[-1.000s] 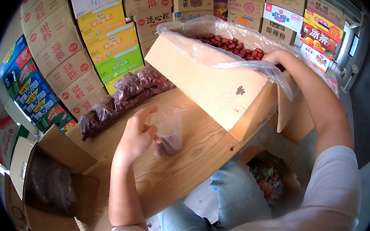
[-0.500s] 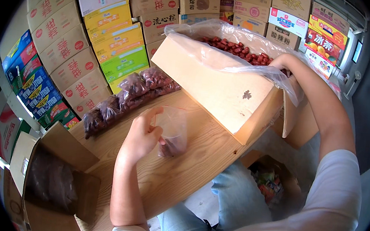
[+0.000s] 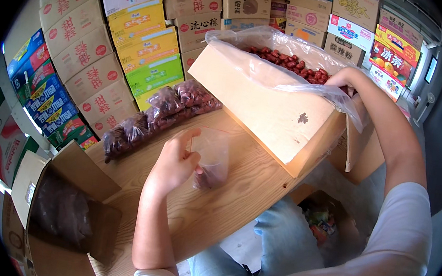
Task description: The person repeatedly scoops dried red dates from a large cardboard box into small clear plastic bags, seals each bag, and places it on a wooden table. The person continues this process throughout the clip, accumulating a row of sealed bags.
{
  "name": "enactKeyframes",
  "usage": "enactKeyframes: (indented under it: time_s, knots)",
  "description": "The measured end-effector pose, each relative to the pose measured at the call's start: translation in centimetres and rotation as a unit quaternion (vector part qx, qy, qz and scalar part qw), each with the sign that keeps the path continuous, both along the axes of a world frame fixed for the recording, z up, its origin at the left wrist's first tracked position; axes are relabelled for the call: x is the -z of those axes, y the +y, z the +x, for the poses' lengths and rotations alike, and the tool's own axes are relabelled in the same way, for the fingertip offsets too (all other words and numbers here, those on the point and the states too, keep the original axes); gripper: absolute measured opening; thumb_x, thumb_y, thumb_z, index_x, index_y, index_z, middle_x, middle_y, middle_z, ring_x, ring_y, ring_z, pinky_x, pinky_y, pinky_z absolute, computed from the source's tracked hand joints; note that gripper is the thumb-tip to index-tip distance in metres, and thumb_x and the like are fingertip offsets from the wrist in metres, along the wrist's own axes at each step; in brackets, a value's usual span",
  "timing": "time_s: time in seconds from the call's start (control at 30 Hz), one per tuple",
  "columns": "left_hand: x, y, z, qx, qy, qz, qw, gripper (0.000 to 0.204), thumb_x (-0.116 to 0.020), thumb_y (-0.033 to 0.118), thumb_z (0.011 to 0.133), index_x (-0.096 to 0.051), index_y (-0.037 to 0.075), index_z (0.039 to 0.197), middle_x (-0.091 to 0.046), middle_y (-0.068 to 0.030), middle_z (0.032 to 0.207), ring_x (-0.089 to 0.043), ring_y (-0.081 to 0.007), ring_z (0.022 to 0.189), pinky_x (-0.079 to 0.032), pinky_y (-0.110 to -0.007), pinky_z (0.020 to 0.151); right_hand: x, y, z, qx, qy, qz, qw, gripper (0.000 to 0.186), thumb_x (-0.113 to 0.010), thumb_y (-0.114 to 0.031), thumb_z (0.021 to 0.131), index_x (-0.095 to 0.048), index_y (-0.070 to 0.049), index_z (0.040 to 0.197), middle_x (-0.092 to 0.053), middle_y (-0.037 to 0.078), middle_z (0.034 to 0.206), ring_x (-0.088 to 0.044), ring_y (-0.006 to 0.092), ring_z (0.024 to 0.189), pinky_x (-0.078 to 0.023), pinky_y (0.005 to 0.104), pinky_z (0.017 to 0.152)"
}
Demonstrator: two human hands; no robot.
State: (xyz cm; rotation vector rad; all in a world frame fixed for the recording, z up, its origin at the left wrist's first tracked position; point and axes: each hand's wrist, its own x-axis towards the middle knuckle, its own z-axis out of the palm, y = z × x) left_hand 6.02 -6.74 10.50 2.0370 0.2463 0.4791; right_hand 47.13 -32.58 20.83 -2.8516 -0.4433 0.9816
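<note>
My left hand [image 3: 173,159] is closed on the rim of a clear plastic bag [image 3: 214,153], holding it upright over the wooden table. A few dark red dates [image 3: 209,177] lie at the bag's bottom. To the right, a big cardboard box [image 3: 266,102] with a clear plastic liner [image 3: 238,58] stands tilted on the table, heaped with red dates [image 3: 290,64]. My right hand [image 3: 346,79] reaches over its near right corner into the dates; its fingers are mostly hidden. Filled bags of dates [image 3: 163,109] are piled at the table's far left edge.
An open carton [image 3: 105,228] with dark contents in plastic stands at the lower left. Below the table's right edge, a box of colourful wrappers [image 3: 321,220] sits by my knee. Stacked cartons [image 3: 145,42] line the back. The wooden table [image 3: 198,220] lies before me.
The whole view has shifted slightly, moving the scene a little to the right. My left hand still holds the bag, and my right hand stays at the box's corner.
</note>
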Motion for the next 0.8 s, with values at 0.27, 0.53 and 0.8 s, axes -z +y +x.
enactKeyframes:
  time_s: [0.27, 0.53, 0.8]
  knots:
    - [0.1, 0.3, 0.0, 0.006, 0.001, 0.016, 1.000, 0.051, -0.049, -0.006, 0.076, -0.047, -0.014, 0.126, -0.061, -0.0285, 0.108, -0.070, -0.0218, 0.066, -0.054, -0.032, 0.060, -1.0, -0.4, -2.0, -0.005, 0.089, 0.110, 0.990, 0.046, -0.062, -0.050, 0.086, -0.054, -0.020, 0.121, -0.057, 0.001, 0.120, -0.058, 0.0117, 0.100, -0.053, 0.0345, 0.078]
    - [-0.1, -0.2, 0.0, -0.003, 0.028, 0.007, 1.000, 0.054, -0.044, -0.010, 0.075, -0.047, -0.009, 0.129, -0.057, -0.0178, 0.121, -0.066, -0.0167, 0.066, -0.052, -0.027, 0.060, -1.9, -0.4, -5.9, -0.131, 0.071, 0.139, 0.979, 0.062, -0.063, -0.038, 0.089, -0.038, -0.021, 0.143, -0.047, 0.001, 0.135, -0.046, 0.0119, 0.121, -0.042, 0.0285, 0.096]
    - [0.2, -0.1, 0.1, 0.002, 0.010, 0.020, 1.000, 0.053, -0.043, -0.010, 0.075, -0.048, -0.010, 0.128, -0.057, -0.0183, 0.121, -0.066, -0.0165, 0.065, -0.053, -0.028, 0.061, -1.4, 1.2, -6.4, -0.315, -0.035, 0.139, 0.938, 0.065, -0.062, -0.020, 0.084, -0.036, -0.016, 0.144, -0.043, 0.013, 0.141, -0.041, 0.0231, 0.130, -0.033, 0.0360, 0.107]
